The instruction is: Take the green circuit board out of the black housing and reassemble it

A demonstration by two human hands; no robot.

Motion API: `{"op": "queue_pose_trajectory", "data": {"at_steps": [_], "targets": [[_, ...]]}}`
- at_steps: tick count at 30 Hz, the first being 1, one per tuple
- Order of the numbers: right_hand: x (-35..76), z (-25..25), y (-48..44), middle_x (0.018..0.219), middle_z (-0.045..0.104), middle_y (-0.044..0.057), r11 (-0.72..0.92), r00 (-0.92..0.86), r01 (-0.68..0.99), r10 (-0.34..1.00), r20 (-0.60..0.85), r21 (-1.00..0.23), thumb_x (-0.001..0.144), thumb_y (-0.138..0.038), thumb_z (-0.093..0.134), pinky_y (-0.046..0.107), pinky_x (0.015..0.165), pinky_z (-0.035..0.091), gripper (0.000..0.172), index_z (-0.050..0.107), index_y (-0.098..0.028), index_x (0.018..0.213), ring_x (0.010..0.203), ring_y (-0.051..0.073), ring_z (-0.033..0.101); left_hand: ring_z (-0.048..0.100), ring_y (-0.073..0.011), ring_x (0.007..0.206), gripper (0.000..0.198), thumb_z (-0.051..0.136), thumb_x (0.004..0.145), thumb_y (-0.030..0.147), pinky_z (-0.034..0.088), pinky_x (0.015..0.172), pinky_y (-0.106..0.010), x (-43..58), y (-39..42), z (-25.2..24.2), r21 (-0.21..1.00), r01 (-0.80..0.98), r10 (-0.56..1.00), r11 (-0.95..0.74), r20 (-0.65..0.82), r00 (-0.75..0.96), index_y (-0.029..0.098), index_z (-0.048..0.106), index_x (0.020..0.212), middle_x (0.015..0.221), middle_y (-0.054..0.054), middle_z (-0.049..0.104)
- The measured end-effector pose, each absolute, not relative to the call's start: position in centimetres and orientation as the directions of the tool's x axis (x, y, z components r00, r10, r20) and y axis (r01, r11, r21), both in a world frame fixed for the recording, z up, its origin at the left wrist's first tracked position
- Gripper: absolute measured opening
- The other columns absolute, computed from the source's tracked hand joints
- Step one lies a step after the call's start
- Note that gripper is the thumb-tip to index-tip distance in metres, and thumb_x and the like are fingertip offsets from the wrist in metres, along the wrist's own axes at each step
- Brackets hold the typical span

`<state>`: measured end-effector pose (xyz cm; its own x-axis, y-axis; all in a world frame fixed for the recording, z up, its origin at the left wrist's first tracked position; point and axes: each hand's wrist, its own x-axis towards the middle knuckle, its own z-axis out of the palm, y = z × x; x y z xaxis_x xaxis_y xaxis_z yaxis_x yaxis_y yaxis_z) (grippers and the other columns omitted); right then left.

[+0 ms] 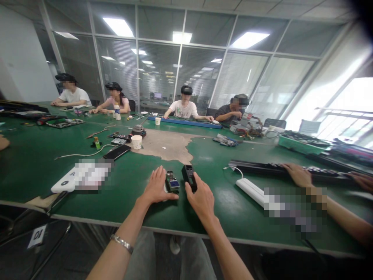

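Circuit board lies on the green surface between my hands, close to the near edge, with its small blue screen facing up. My left hand is open and flat, palm down and fingers spread, just beside the board and holding nothing I can see. My right hand is half open, its fingertips on the lower end of a black case just right of the board; I cannot tell whether it grips the case or only rests there. Board and case sit side by side, probably so that both stay within easy reach of my hands. A silver bracelet circles my left wrist.

To the right, a white power strip lies near a co-worker's hand, which rests on a long black keyboard. To the left are a white block and a black phone. Ahead, a paper cup stands at the edge of a worn patch in the green cover. Four people sit along the far side of the surface with gear before them.
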<state>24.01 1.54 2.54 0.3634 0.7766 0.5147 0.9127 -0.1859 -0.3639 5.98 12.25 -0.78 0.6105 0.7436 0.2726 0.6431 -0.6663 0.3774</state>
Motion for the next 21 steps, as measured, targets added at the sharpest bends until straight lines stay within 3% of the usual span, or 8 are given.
{"op": "queue_pose_trajectory", "data": {"at_steps": [9,14,21], "targets": [[24.2,1.3,0.7,0.118,0.06,0.011,-0.21,0.347,0.925,0.805,0.482,-0.316,0.093,-0.048,0.041,0.034,0.089,0.042,0.053,0.046,-0.018,0.136,0.108,0.024,0.052,0.003,-0.0371,0.144,0.125,0.056,0.054,0.087,0.011,0.115,-0.052,6.2,12.3,-0.7,0.393,0.656,0.762,-0.644,0.262,0.592,0.008,0.025,0.145,0.156,-0.022,0.008],[24.3,1.0,0.6,0.116,0.062,0.01,-0.211,0.336,0.928,0.83,0.445,-0.307,0.092,-0.041,0.044,0.033,0.088,0.043,0.053,0.041,-0.018,0.14,0.107,0.023,0.053,0.004,-0.0366,0.144,0.118,0.06,0.055,0.083,0.01,0.115,-0.052,6.2,12.4,-0.7,0.413,0.641,0.759,-0.647,0.266,0.595,0.012,0.029,0.144,0.156,-0.019,0.01],[23.9,2.2,1.0,0.119,0.062,0.01,-0.129,0.356,0.897,0.779,0.517,-0.422,0.093,-0.043,0.043,0.033,0.092,0.042,0.053,0.045,-0.016,0.138,0.108,0.022,0.055,0.004,-0.0368,0.144,0.121,0.058,0.054,0.085,0.009,0.116,-0.051,6.2,12.3,-0.7,0.394,0.644,0.752,-0.656,0.265,0.604,0.009,0.03,0.143,0.156,-0.022,0.01]]}}
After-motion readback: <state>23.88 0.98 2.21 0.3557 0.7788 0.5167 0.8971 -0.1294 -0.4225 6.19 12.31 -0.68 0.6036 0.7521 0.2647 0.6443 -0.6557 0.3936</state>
